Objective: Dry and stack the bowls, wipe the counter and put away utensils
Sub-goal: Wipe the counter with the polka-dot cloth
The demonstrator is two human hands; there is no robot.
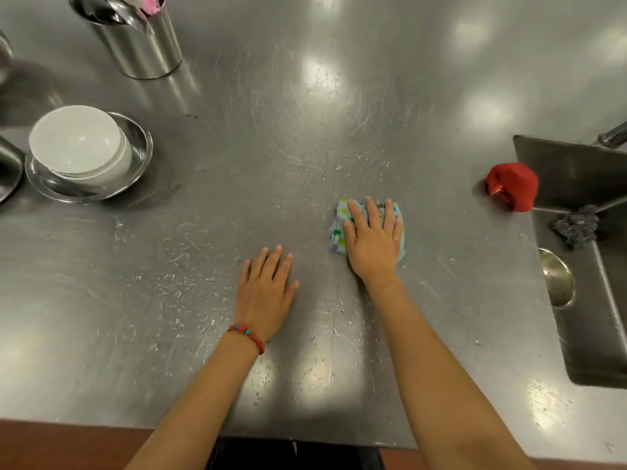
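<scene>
nearest the counter edge, the left hand lies flat with fingers spread, bracing on wet steel and holding nothing. just beyond it, the right hand presses flat, fingers straight, on the folded dotted cloth. droplets lie all round; a soaked cloth would likely just smear them. farther left, the white bowl sits tilted in a steel bowl, and a wide sweep could knock it. the utensil holder stands at the back.
</scene>
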